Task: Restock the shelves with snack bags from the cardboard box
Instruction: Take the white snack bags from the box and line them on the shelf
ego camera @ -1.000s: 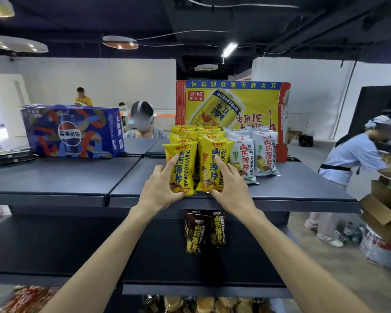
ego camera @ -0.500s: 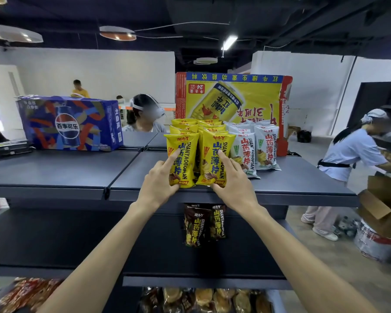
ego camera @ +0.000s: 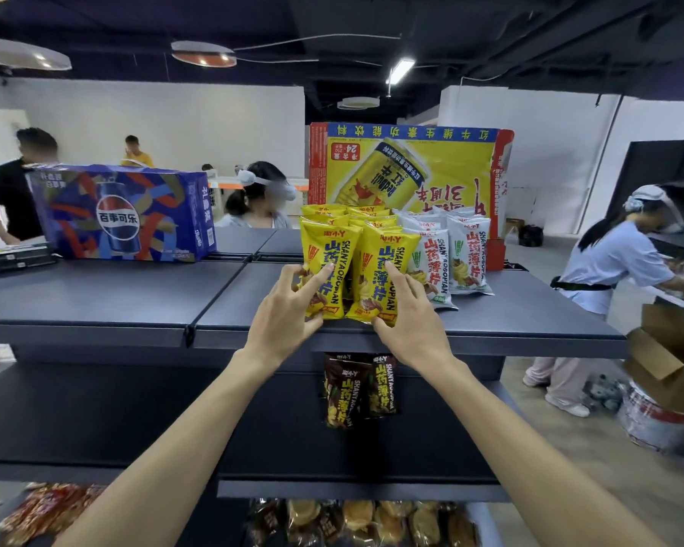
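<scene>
Two rows of upright yellow snack bags stand on the dark top shelf (ego camera: 135,302). My left hand (ego camera: 285,317) holds the lower left edge of the front left yellow bag (ego camera: 332,254), index finger on its face and thumb at its bottom. My right hand (ego camera: 411,317) holds the front right yellow bag (ego camera: 387,258) the same way, its fingers reaching between that bag and the white snack bags (ego camera: 466,250) beside it. Two dark brown snack bags (ego camera: 356,388) stand on the shelf below.
A blue Pepsi carton (ego camera: 123,215) sits at the left of the top shelf, a yellow drink carton (ego camera: 407,167) behind the bags. An open cardboard box (ego camera: 664,357) is at the right beside a person in a light blue shirt (ego camera: 609,266). Other people stand behind the shelf.
Both hands stay on the front yellow bags; their fingers have curled closer round the bags' edges. A person in black has come into view at the far left.
</scene>
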Motion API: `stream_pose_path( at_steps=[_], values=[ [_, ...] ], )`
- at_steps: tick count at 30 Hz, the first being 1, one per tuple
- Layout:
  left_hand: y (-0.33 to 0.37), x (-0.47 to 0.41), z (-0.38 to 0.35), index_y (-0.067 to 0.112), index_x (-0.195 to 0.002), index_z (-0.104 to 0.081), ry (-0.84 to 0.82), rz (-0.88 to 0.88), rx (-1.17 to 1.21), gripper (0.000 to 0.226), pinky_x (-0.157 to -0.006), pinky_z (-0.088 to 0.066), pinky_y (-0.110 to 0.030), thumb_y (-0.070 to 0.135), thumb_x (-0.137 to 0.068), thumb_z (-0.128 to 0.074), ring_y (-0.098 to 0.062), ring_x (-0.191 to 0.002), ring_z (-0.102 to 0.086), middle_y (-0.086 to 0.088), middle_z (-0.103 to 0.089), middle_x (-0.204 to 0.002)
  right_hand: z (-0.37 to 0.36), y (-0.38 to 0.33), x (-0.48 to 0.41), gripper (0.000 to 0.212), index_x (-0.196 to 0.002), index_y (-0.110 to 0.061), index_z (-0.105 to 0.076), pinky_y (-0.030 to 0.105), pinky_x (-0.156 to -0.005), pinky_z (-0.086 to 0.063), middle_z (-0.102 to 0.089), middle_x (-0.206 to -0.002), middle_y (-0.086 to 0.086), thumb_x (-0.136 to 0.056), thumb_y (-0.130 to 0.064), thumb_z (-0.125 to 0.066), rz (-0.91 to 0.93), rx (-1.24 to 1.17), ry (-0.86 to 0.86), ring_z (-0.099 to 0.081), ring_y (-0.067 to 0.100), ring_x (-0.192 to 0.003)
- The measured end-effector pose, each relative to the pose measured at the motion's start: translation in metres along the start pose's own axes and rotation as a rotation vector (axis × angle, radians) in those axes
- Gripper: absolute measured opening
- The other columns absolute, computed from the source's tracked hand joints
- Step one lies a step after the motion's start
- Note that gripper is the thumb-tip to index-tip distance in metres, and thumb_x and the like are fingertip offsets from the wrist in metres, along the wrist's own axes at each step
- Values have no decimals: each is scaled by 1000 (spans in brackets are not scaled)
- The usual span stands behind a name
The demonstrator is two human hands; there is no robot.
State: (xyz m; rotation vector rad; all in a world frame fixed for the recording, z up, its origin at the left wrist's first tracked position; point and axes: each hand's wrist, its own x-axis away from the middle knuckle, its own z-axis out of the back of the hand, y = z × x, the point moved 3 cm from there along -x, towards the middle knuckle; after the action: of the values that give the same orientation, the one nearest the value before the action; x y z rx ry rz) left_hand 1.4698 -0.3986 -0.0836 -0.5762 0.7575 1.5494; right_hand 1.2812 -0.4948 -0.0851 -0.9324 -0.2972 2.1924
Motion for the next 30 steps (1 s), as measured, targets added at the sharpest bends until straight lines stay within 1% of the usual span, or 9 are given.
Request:
stream_pose_path(
  at_steps=[3,6,9,12,15,19,23,27,30],
  values=[
    [-2,3,-5,32,-147,-40,17,32,46,85,-68,-58,-35,16,-73,-79,-20,-87,-61,-6,-42,-126,-1,2,2,90,-152,-45,-8,43,-98,-46,-22,-159,8,-88,-24,-68,-2,-23,-12,-38,30,-138],
    [-4,3,-6,34,-148,-37,6,51,64,89,-70,-57,-33,13,-72,-80,-17,-83,-62,-4,-41,-125,-2,2,0,90,-152,-45,-7,43,-97,-47,-23,-158,7,-88,-24,-67,1,-17,-10,-42,31,-135],
    [-6,2,-6,34,-147,-38,-6,63,64,90,-71,-58,-36,11,-71,-82,-16,-81,-63,-4,-41,-124,-3,1,-5,89,-152,-45,-9,43,-95,-48,-25,-158,6,-88,-24,-68,6,-1,-6,-44,31,-133],
    [-4,2,-7,32,-146,-39,-14,89,57,89,-69,-58,-39,12,-71,-83,-19,-75,-62,-5,-43,-121,-2,1,-10,89,-151,-43,-14,43,-100,-46,-28,-157,2,-86,-19,-70,50,-13,-3,-39,28,-138],
    [-4,5,-6,32,-146,-40,-20,97,11,86,-64,-58,-38,18,-72,-82,-21,-70,-61,-4,-48,-120,1,6,-14,90,-151,-40,-18,43,-103,-45,-33,-155,-3,-85,-14,-73,98,-39,-28,-38,24,-140],
    [-6,9,-4,36,-146,-37,-15,93,-49,84,-58,-57,-38,28,-74,-78,-22,-75,-62,0,-52,-118,2,12,-12,93,-151,-45,-14,46,-106,-43,-31,-157,-1,-86,-13,-72,117,-40,-74,-36,24,-140],
    [-5,12,-3,37,-147,-34,-6,98,-40,85,-57,-56,-37,30,-74,-77,-21,-77,-62,2,-54,-115,0,10,-8,96,-150,-51,-9,46,-105,-44,-28,-157,-1,-86,-15,-71,123,-54,-54,-36,25,-140],
    [-4,16,-1,36,-147,-33,2,97,-20,84,-57,-56,-38,30,-74,-75,-21,-78,-62,2,-53,-116,-2,10,-4,97,-150,-49,-9,46,-104,-46,-30,-157,0,-84,-18,-73,103,-47,-10,-35,25,-141],
    [-4,18,1,36,-146,-33,-6,104,-50,84,-54,-56,-39,30,-73,-75,-22,-79,-62,3,-52,-116,-2,10,-3,95,-151,-46,-12,45,-101,-48,-33,-155,2,-83,-21,-73,87,-22,9,-39,26,-138]
  ],
)
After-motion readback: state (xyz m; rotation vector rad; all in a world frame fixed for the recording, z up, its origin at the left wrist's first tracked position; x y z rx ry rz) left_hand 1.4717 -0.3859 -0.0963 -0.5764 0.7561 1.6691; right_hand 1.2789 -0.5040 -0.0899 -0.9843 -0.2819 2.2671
